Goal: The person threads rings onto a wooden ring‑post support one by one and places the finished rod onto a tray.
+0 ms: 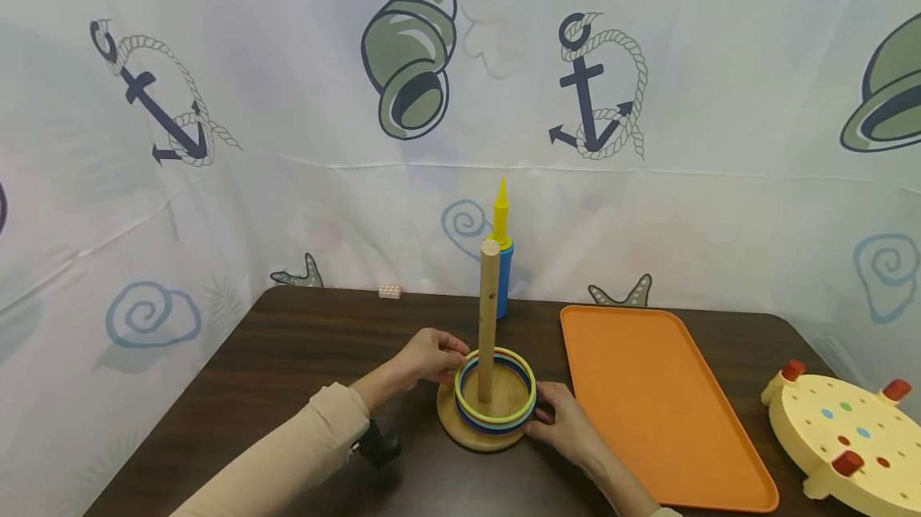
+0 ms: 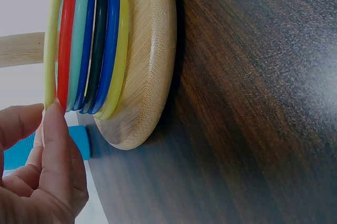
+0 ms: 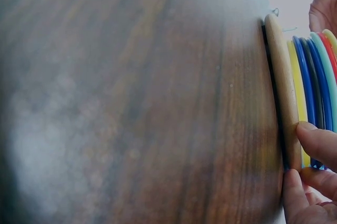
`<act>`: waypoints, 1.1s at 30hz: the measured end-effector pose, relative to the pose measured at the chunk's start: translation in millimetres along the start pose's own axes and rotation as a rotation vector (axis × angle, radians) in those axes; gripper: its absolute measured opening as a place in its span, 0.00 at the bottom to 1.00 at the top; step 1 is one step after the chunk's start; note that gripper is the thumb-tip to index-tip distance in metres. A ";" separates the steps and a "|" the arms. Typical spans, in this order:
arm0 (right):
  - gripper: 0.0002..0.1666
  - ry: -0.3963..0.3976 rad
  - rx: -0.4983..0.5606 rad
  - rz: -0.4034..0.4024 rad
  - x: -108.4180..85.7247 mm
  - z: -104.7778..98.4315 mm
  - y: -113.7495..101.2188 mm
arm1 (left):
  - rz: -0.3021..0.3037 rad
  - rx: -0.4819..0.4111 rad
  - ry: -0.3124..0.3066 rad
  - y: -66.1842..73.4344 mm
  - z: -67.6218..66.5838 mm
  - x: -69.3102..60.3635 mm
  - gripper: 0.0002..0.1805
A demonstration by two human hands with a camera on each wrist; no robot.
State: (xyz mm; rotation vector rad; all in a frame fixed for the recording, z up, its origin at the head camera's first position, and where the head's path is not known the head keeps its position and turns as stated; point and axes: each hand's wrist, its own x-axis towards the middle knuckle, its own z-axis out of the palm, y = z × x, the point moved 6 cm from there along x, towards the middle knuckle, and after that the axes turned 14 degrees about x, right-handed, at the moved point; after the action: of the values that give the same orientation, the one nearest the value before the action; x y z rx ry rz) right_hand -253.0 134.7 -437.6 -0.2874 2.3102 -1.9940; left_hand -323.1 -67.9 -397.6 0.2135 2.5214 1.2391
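Note:
A wooden ring stand has an upright post on a round base. Stacked around its post are several coloured rings: a pale yellow ring on top, then a red ring, a light green one, blue and black ones, and another yellow ring lowest. My left hand pinches the top yellow ring at its left side, between thumb and forefinger. On the opposite side, my right hand has its curled fingers against the stand's base edge and the lowest rings.
Behind the post stands a blue and yellow hand pump. An orange tray lies to the right, beside a cream round board with red-tipped pegs. One small pale toy brick sits at the dark table's back edge.

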 end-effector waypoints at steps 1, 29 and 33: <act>0.32 -0.001 0.000 0.002 0.0 0.1 0.0 | 0.003 -0.007 -0.003 -0.2 0.0 -0.2 0.09; 0.30 -0.014 -0.003 0.011 -1.7 0.8 -1.7 | 0.254 -0.428 0.284 13.1 3.9 -27.6 0.20; 0.30 0.000 -0.001 0.020 -1.8 0.5 -1.4 | 0.397 -0.360 0.259 27.0 12.0 -35.9 0.19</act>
State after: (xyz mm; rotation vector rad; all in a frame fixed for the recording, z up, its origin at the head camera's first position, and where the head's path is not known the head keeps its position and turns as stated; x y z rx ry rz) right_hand -251.0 134.3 -436.4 -0.2635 2.3042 -1.9841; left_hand -285.6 -52.3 -375.2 0.5130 2.4772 1.9628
